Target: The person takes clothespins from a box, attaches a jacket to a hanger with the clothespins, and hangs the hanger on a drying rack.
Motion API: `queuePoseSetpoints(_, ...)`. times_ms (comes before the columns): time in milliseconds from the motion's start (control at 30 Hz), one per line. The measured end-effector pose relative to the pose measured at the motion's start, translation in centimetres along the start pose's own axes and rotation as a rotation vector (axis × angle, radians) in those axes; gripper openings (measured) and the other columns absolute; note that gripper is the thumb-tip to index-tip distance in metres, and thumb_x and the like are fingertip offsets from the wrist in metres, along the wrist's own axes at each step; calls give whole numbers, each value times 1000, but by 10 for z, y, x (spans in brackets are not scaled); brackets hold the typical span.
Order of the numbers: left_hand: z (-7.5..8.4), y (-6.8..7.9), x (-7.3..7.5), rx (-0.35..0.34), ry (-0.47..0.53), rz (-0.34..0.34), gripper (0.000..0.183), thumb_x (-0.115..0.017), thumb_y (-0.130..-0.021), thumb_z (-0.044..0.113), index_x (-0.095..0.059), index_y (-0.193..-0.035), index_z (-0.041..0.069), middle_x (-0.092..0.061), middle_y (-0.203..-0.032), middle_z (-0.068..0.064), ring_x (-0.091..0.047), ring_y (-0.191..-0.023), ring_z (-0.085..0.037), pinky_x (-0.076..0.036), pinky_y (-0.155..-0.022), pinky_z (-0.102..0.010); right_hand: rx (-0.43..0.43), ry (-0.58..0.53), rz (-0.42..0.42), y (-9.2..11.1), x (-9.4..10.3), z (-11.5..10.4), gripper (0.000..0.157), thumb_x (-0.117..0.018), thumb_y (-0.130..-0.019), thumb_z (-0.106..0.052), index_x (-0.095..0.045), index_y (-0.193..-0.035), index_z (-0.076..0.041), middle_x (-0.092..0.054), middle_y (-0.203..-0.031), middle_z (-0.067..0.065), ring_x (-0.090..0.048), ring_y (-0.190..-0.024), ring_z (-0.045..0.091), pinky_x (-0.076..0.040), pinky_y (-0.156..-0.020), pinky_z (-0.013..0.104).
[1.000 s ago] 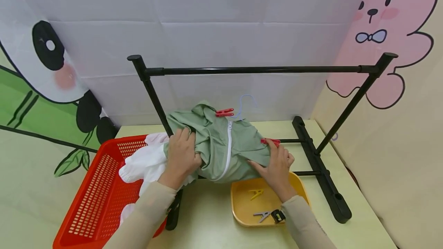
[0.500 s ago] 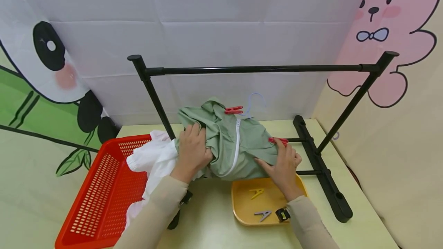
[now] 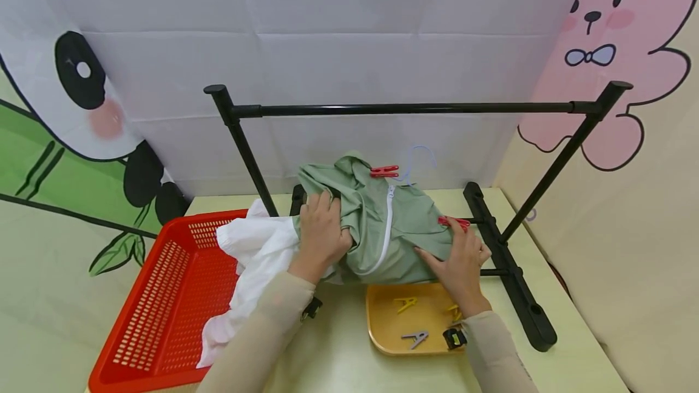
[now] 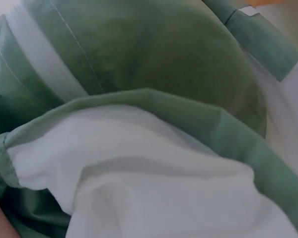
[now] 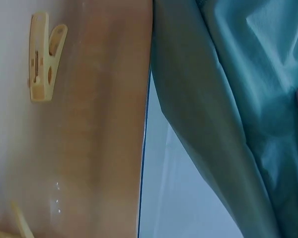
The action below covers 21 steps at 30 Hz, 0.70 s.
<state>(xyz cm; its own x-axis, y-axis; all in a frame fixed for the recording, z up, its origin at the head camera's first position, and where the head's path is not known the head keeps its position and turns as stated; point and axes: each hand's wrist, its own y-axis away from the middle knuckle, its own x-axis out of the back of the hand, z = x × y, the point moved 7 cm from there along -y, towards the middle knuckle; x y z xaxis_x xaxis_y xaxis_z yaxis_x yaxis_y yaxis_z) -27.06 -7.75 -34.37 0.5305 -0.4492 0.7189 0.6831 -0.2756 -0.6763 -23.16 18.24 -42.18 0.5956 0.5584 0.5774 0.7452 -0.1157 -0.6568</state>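
Note:
A green jacket (image 3: 415, 217) with a white zipper lies bunched in front of the black rack, the hook of a pale blue hanger (image 3: 408, 170) showing above it. Red clothespins (image 3: 384, 171) are on its top edge and right side. My left hand (image 3: 322, 229) grips the fabric left of the zipper. On the right edge, my right hand (image 3: 461, 262) holds the jacket, thumb low and fingers by the second red clothespin (image 3: 454, 223). White cloth (image 3: 262, 250) stretches from beside my left hand into the basket. In the left wrist view, green fabric (image 4: 188, 59) folds over white fabric.
The black rack (image 3: 415, 109) stands over the table. A red basket (image 3: 164, 296) is at the left. Below the jacket, a yellow tray (image 3: 377, 320) contains a yellow clothespin (image 3: 406, 304), a grey clothespin (image 3: 416, 338) and a black clip (image 3: 454, 338).
Both hands have shifted right, carrying the jacket, its red clothespins and the hanger along. The white cloth has been drawn right, partly over the basket's edge.

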Motion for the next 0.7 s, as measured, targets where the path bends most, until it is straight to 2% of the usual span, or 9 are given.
queuePoseSetpoints(133,3,-1,-6,28,14,-39,27,-43,-65,13,-55,-84,-1,-52,-97,-20,-42,-81,-36,-33,-64,-47,-19,24,1,0,4,6,100,-51,-77,-84,-45,-139,-5,-48,-112,30,-38,-85,44,-17,-77,59)
queuePoseSetpoints(500,10,-3,-18,61,54,-73,30,-45,-65,13,-56,-88,-2,-52,-102,-20,-43,-86,-36,-33,-66,-47,-30,55,29,1,11,15,102,-50,-76,-86,-45,-139,-5,-47,-101,29,-36,-80,44,-16,-75,59)
queuePoseSetpoints(600,13,-3,-20,63,64,-77,29,-44,-66,13,-56,-88,-2,-52,-102,-20,-42,-85,-35,-32,-65,-46,-45,56,27,1,13,19,97,-63,-76,-78,-45,-139,-6,-47,-102,29,-36,-81,44,-17,-76,61)
queuePoseSetpoints(700,17,-4,-22,65,79,-78,28,-43,-67,13,-55,-88,-1,-50,-100,-19,-40,-85,-35,-32,-66,-46,-64,56,22,2,16,24,92,-82,-72,-56,-45,-140,-7,-47,-104,29,-36,-83,45,-18,-79,62)
